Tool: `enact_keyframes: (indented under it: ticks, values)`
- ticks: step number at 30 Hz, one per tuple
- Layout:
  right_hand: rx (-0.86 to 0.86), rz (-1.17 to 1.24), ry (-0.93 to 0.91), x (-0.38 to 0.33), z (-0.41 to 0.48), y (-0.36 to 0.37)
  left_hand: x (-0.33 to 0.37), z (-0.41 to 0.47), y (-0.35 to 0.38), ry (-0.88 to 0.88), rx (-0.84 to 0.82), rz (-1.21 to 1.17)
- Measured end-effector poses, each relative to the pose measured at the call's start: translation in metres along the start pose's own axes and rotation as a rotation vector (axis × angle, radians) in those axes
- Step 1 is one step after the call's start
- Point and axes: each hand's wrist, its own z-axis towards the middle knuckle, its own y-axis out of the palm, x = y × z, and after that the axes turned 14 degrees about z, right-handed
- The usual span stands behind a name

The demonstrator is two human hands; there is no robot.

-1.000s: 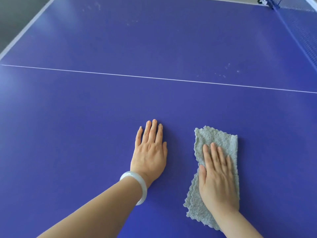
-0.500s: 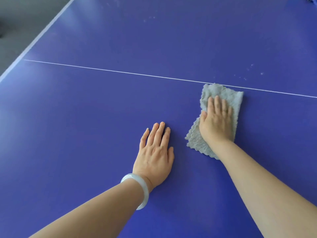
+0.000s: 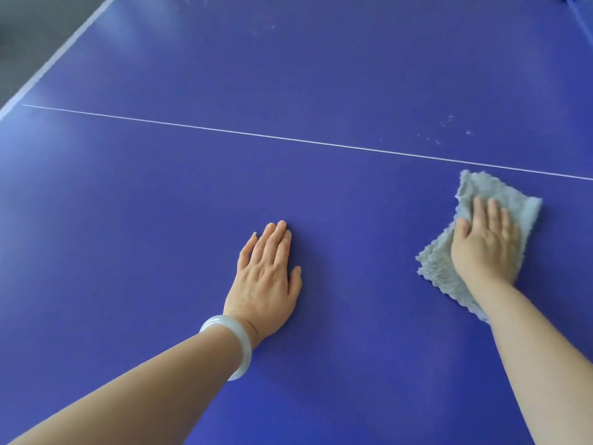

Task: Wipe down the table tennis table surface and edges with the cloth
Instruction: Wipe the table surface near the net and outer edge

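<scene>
Your right hand (image 3: 484, 248) hid the middle of the cloth (image 3: 438, 271); the net (image 3: 581, 14), top right, was blurred and cut off by the edge.

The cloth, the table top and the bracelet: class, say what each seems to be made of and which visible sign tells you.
Cloth: soft grey fabric, probably microfibre; fuzzy pile and wavy edge.
Table top: hard board with a smooth blue semi-matt coating; soft light sheen, painted white line.
Bracelet: pale, translucent and glossy, perhaps jade or glass; cannot tell which.
</scene>
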Motion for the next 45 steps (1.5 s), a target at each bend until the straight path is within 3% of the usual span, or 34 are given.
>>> enact_keyframes:
  ticks: [2,4,8,10,12,14,17,19,21,26,31,36,39,45]
  values:
    - [0.054,0.012,0.179,0.005,-0.024,-0.006,0.001,0.000,0.001,0.000,-0.001,0.005]
    - [0.061,0.036,0.180,-0.026,-0.069,0.006,0.003,-0.001,0.000,-0.004,-0.004,0.008]
    - [-0.090,-0.004,-0.304,-0.100,-0.181,0.047,0.003,0.000,-0.001,-0.002,-0.007,0.009]
    - [-0.196,0.001,-0.557,-0.098,-0.216,0.049,0.003,0.000,-0.001,-0.001,-0.002,0.006]
    - [-0.270,0.046,-0.681,-0.064,-0.216,0.031,0.003,0.000,-0.001,-0.003,0.001,0.011]
    - [-0.215,-0.010,-0.629,-0.007,-0.203,0.009,0.004,0.000,0.000,-0.005,0.000,0.016]
    - [-0.042,-0.061,-0.156,0.079,-0.171,-0.029,0.006,0.001,0.001,-0.004,-0.001,0.024]
    - [0.053,-0.027,0.162,0.087,-0.169,-0.036,0.007,0.000,0.002,-0.002,-0.005,0.053]
    - [0.086,0.003,0.245,0.051,-0.183,-0.021,0.009,-0.001,0.002,0.005,-0.007,0.083]
    - [-0.083,-0.058,-0.210,-0.013,-0.217,0.009,0.010,0.000,0.001,0.024,-0.028,0.140]
    - [-0.112,-0.045,-0.223,-0.007,-0.214,0.007,0.038,-0.015,-0.006,0.027,-0.074,0.168]
    - [-0.129,0.006,-0.203,-0.007,-0.214,0.007,0.125,-0.090,-0.004,0.282,-0.022,0.063]
    - [-0.115,0.049,-0.230,-0.005,-0.217,0.007,0.134,-0.110,0.002,0.277,-0.054,0.053]
    - [-0.207,-0.006,-0.509,0.086,-0.242,-0.031,0.132,-0.106,0.000,0.251,-0.043,-0.064]
